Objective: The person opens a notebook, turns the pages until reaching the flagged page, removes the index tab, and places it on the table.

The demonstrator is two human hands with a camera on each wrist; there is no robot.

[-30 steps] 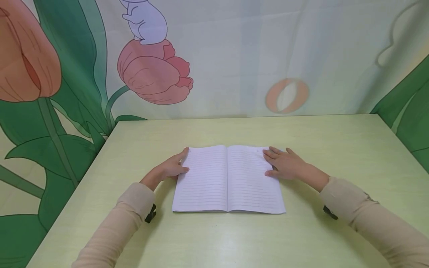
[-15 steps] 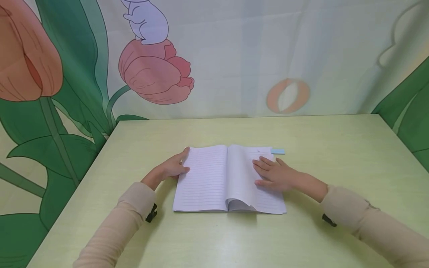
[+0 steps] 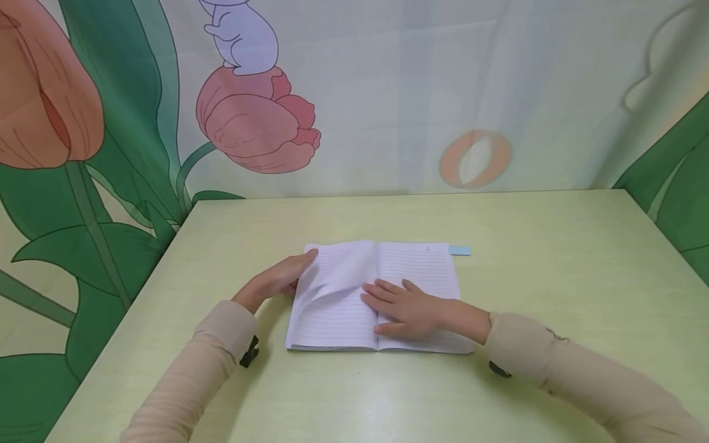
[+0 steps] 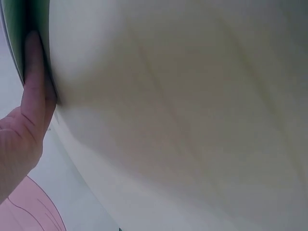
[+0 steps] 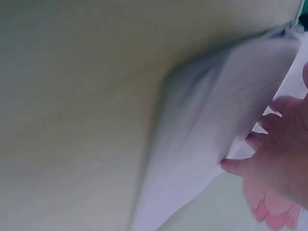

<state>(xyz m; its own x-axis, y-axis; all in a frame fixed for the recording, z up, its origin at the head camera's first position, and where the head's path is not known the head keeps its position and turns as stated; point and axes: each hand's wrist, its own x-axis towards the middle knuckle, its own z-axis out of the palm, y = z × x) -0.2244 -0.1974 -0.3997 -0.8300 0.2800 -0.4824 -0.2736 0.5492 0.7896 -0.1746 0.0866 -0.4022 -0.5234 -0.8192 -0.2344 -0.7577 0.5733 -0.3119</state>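
An open lined notebook (image 3: 418, 266) lies on the table, with a blue tab (image 3: 460, 251) sticking out at its upper right. My left hand (image 3: 284, 275) holds the left edge, thumb on top of the page. In the left wrist view, fingers (image 4: 33, 72) of that hand reach under the notebook's green cover (image 4: 16, 29). My right hand (image 3: 412, 312) rests flat near the spine, fingers spread and fingertips on the inner part of the left page (image 3: 332, 320). That page bulges and creases between the two hands. From the right wrist, the page edges (image 5: 202, 144) show beside the hand.
The pale yellow-green table (image 3: 354, 406) extends on all sides of the notebook. Behind it hangs a cloth backdrop (image 3: 388, 111) printed with tulips and a white animal. Both forearms, in beige sleeves, come in from the front corners.
My right hand has moved left from the right page's outer edge to the spine, and a leaf has turned over to the left. The blue tab has come into view. My left hand stays at the left edge.
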